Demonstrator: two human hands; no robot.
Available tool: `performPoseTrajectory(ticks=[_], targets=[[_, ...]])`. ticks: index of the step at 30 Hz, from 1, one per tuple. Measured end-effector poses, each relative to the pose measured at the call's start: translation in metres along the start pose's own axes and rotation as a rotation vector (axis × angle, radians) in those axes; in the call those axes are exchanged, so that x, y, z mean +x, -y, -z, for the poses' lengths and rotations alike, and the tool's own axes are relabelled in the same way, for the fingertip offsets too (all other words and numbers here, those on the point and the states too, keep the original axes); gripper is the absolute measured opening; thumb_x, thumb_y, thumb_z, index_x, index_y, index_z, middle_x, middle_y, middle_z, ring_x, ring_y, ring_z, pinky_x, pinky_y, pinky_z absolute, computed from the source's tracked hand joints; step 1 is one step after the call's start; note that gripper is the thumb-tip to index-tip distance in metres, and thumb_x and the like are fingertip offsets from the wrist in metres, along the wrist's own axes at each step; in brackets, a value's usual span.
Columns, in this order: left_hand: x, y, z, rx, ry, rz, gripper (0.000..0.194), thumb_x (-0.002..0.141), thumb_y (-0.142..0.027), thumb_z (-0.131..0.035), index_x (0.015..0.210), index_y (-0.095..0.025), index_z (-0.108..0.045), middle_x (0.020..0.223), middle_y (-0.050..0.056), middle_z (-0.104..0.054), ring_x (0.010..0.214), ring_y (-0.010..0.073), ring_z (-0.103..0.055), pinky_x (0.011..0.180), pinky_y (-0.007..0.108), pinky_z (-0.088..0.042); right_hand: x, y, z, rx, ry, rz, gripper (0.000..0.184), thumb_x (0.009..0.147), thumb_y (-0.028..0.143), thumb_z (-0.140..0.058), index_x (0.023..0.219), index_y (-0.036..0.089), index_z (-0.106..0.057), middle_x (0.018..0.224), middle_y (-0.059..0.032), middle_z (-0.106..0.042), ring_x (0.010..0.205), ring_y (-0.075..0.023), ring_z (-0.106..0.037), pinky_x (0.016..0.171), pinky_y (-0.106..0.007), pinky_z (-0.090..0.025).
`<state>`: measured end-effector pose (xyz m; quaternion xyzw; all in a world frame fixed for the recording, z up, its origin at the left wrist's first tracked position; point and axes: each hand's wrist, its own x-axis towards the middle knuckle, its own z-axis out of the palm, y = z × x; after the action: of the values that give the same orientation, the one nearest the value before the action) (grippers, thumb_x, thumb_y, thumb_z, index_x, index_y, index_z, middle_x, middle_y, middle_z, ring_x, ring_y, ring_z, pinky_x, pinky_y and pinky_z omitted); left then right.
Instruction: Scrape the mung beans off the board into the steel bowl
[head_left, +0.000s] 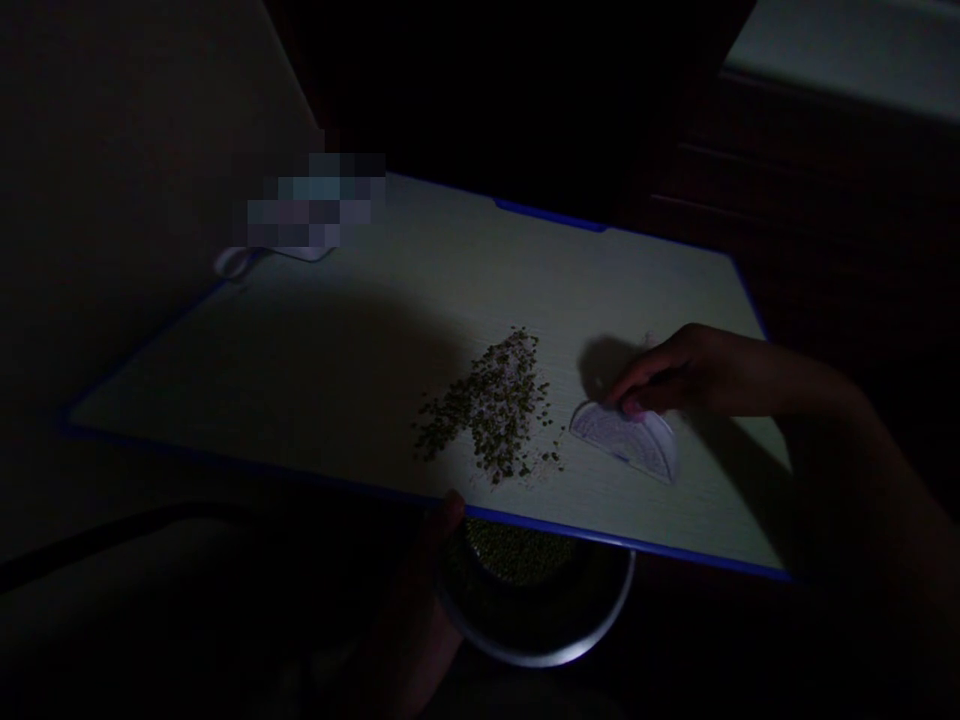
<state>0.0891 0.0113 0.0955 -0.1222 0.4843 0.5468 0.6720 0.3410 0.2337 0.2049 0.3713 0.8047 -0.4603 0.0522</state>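
Note:
My right hand (pixel 675 375) pinches the upper edge of a pale half-round scraper (pixel 624 436), which rests on a light tabletop with a blue rim (pixel 585 270). Just left of the scraper lies a loose pile of small green beans (pixel 499 400) mixed with white grains, some scattered at its fringes. My left hand (pixel 431 600) grips the side of a round metal bowl (pixel 555 655) below the table's near edge, its thumb up by the edge. Green beans show inside the bowl. The tabletop hides the bowl's far side, and deep shadow covers most of my left fingers.
At the tabletop's far left corner lies an object blurred by pixelation, with a white loop (pixel 232 262) sticking out. A pale wall (pixel 135 180) borders the left side. Dark surfaces lie beyond the far edge. A dark curved strip (pixel 150 520) runs at lower left.

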Motion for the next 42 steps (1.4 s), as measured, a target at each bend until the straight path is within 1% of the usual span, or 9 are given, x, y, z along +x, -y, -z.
performPoseTrajectory(ticks=[3, 10, 13, 17, 22, 29, 35, 38, 42], targets=[[0.0, -0.001, -0.003, 0.035, -0.045, -0.027, 0.014, 0.093, -0.034, -0.076, 0.085, -0.029, -0.085, 0.087, -0.003, -0.088, 0.15, 0.0268, -0.053, 0.134, 0.04, -0.009, -0.007, -0.016, 0.014, -0.024, -0.067, -0.033, 0.039, 0.089, 0.057, -0.075, 0.108, 0.024, -0.086, 0.095, -0.0044, -0.084, 0.085, -0.0198, -0.077, 0.077, -0.031, -0.056], [0.001, 0.001, 0.004, -0.001, 0.056, -0.008, 0.015, 0.084, -0.04, -0.085, 0.093, -0.028, -0.087, 0.101, 0.0, -0.089, 0.141, 0.0316, -0.063, 0.128, 0.044, -0.036, -0.027, -0.028, 0.033, -0.113, -0.197, -0.062, 0.045, 0.087, 0.063, -0.073, 0.113, 0.028, -0.086, 0.106, -0.0044, -0.085, 0.091, -0.0238, -0.077, 0.081, -0.035, -0.059], [0.002, 0.003, 0.004, 0.021, 0.114, -0.036, 0.019, 0.083, -0.046, -0.085, 0.091, -0.029, -0.087, 0.103, 0.0, -0.089, 0.14, 0.0318, -0.064, 0.126, 0.043, -0.039, -0.023, -0.015, 0.025, -0.085, -0.203, -0.005, 0.042, 0.088, 0.06, -0.074, 0.112, 0.027, -0.086, 0.102, -0.0049, -0.085, 0.086, -0.0211, -0.077, 0.077, -0.032, -0.058], [0.003, 0.002, 0.001, 0.018, 0.122, -0.024, 0.015, 0.079, -0.044, -0.087, 0.085, -0.03, -0.086, 0.089, -0.001, -0.089, 0.136, 0.0321, -0.068, 0.124, 0.043, -0.041, -0.002, 0.003, 0.002, -0.061, -0.193, 0.073, 0.04, 0.091, 0.055, -0.073, 0.116, 0.026, -0.084, 0.099, -0.0051, -0.085, 0.084, -0.019, -0.076, 0.077, -0.031, -0.058], [0.006, 0.005, 0.003, 0.025, 0.106, -0.037, 0.014, 0.091, -0.042, -0.076, 0.091, -0.031, -0.085, 0.103, -0.002, -0.089, 0.139, 0.0257, -0.065, 0.126, 0.035, -0.036, 0.02, 0.011, -0.023, -0.096, -0.351, 0.181, 0.037, 0.099, 0.045, -0.066, 0.121, 0.02, -0.082, 0.109, -0.0075, -0.084, 0.093, -0.0189, -0.077, 0.086, -0.033, -0.057], [0.004, 0.003, -0.002, 0.0, 0.03, -0.056, 0.009, 0.087, -0.038, -0.081, 0.081, -0.033, -0.084, 0.086, -0.005, -0.088, 0.134, 0.0246, -0.069, 0.127, 0.032, -0.032, 0.021, 0.013, -0.026, -0.036, -0.162, 0.303, 0.027, 0.098, 0.035, -0.069, 0.117, 0.022, -0.083, 0.099, -0.0039, -0.084, 0.086, -0.0152, -0.076, 0.079, -0.027, -0.055], [0.007, 0.006, 0.008, 0.092, 0.135, -0.027, 0.022, 0.091, -0.05, -0.077, 0.1, -0.033, -0.087, 0.114, -0.001, -0.088, 0.148, 0.028, -0.057, 0.128, 0.041, -0.035, 0.021, 0.016, -0.032, -0.016, -0.029, 0.363, 0.026, 0.101, 0.034, -0.067, 0.118, 0.023, -0.083, 0.1, -0.0035, -0.085, 0.086, -0.0148, -0.077, 0.079, -0.028, -0.056], [0.01, 0.007, 0.012, 0.09, 0.129, -0.06, 0.02, 0.089, -0.048, -0.079, 0.101, -0.034, -0.086, 0.115, -0.002, -0.088, 0.148, 0.0271, -0.056, 0.128, 0.039, -0.034, 0.016, 0.019, -0.03, -0.007, -0.024, 0.34, 0.025, 0.101, 0.036, -0.066, 0.116, 0.024, -0.084, 0.1, -0.0032, -0.084, 0.087, -0.0145, -0.077, 0.079, -0.027, -0.055], [0.011, 0.008, 0.014, 0.086, 0.204, -0.043, 0.032, 0.093, -0.052, -0.073, 0.112, -0.03, -0.085, 0.121, 0.004, -0.086, 0.146, 0.0329, -0.058, 0.123, 0.045, -0.044, 0.007, 0.021, -0.022, -0.038, -0.042, 0.299, 0.026, 0.101, 0.04, -0.067, 0.112, 0.024, -0.085, 0.095, -0.0026, -0.084, 0.083, -0.0148, -0.076, 0.075, -0.026, -0.054]])
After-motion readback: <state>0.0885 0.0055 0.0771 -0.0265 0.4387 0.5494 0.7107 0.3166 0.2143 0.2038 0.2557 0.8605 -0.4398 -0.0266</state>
